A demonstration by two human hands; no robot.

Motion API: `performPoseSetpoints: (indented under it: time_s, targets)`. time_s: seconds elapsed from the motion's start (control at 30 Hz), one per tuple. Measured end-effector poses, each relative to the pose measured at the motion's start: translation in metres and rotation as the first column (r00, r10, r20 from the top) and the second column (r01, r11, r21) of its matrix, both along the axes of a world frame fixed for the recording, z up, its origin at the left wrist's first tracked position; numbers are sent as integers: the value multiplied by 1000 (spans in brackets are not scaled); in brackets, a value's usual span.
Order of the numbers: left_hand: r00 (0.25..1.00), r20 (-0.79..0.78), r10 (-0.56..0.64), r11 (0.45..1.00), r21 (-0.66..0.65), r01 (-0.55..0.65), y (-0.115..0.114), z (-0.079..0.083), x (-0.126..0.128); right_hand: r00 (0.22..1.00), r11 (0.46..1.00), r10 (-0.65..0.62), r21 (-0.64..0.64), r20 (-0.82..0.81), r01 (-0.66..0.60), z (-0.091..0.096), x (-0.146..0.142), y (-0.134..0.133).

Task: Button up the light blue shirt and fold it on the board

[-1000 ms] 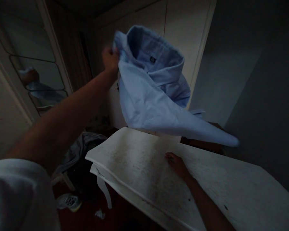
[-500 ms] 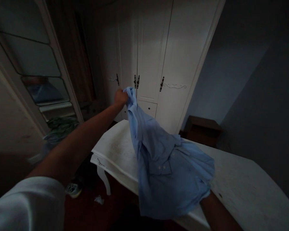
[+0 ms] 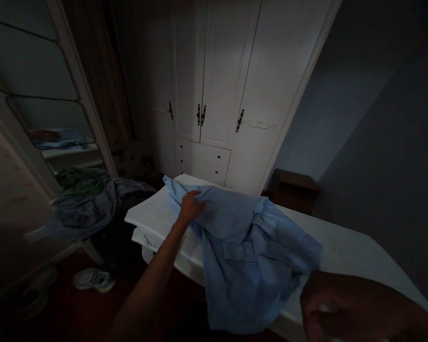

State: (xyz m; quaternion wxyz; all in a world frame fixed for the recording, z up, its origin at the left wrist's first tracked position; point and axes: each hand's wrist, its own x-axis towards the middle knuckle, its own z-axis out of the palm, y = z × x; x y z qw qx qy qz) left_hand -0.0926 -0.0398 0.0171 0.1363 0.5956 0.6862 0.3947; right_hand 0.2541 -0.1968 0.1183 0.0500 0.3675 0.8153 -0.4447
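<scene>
A light blue button-up shirt [image 3: 235,213] lies spread over the white table [image 3: 356,256], its lower part hanging over the front edge. A cuff with two buttons [image 3: 240,251] rests on top of the fabric near the middle. My left hand [image 3: 191,206] is on the shirt near its far left end, fingers apart and pressed against the cloth. Close to the camera at lower right is my right hand [image 3: 328,299], beside the shirt's right edge. Dim light and blur obscure its fingers, which look partly curled; I cannot make out anything in them.
Behind the table stands a white wardrobe [image 3: 221,85] with dark handles. Piled clothes [image 3: 86,199] sit at left by a mirror [image 3: 50,114]. A sneaker [image 3: 93,279] lies on the red floor. A brown nightstand [image 3: 295,187] is near the right wall.
My left hand has lowered from holding the shirt's end up in the air, and that end now lies on the table. The right hand has come out from the shirt, toward the camera.
</scene>
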Motion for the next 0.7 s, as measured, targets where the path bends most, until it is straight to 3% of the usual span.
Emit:
performPoseSetpoints:
  time_s: [0.07,0.13,0.23,0.3,0.4,0.47,0.53,0.6,0.63,0.7]
  targets:
    - [997,-13,-81,990,114,82,-26,-12,14,998,996,18,-81,-58,-22,25,-11,0]
    - [993,-21,-119,961,250,121,-53,-19,25,992,999,-36,30,-123,40,30,-31,15]
    - [989,-47,-142,950,275,150,-86,-24,35,991,946,-49,314,-122,86,0,-70,53]
    - [971,-120,-206,957,183,226,-103,-26,39,999,866,-1,499,48,-23,-33,-96,78]
    - [889,-290,-355,919,69,389,-124,-31,42,950,787,39,576,310,-220,-71,-125,105]
    - [833,-375,-407,888,52,458,-133,-36,44,911,748,7,602,411,-278,-79,-137,114]
    - [814,-410,-411,882,48,469,-136,-40,43,896,714,-46,643,441,-279,-73,-145,119]
    - [809,-428,-403,888,29,458,-135,-43,37,923,688,-94,694,373,-211,-56,-148,125]
    - [807,-434,-400,893,15,450,-133,-44,31,951,681,-114,720,289,-137,-45,-148,130]
    - [813,-431,-391,904,-14,427,-129,-45,12,979,662,-202,737,1,135,-18,-143,142]
